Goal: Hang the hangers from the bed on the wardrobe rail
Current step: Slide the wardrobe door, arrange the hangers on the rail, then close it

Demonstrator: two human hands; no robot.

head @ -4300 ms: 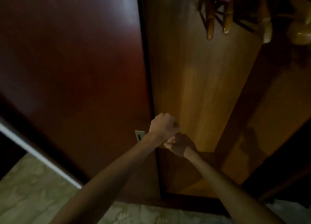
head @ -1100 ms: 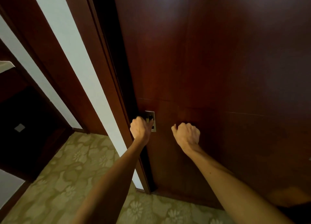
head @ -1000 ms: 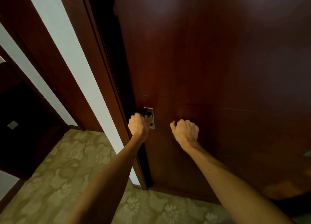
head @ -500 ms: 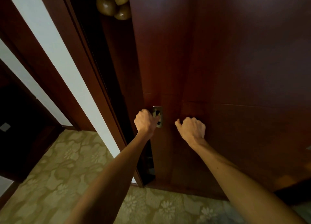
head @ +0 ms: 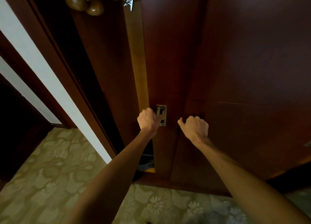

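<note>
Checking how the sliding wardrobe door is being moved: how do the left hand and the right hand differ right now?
The left hand is at the metal recessed handle, fingers hooked into it; the right hand rests on the bare door panel beside it. The left hand is nearer the open gap; the right hand sits farther right and slightly lower. Both are curled, knuckles up.

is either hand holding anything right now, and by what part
The left hand hooks its fingers into the sliding door's metal recessed handle. The right hand is curled against the other door panel, holding nothing visible.
</note>
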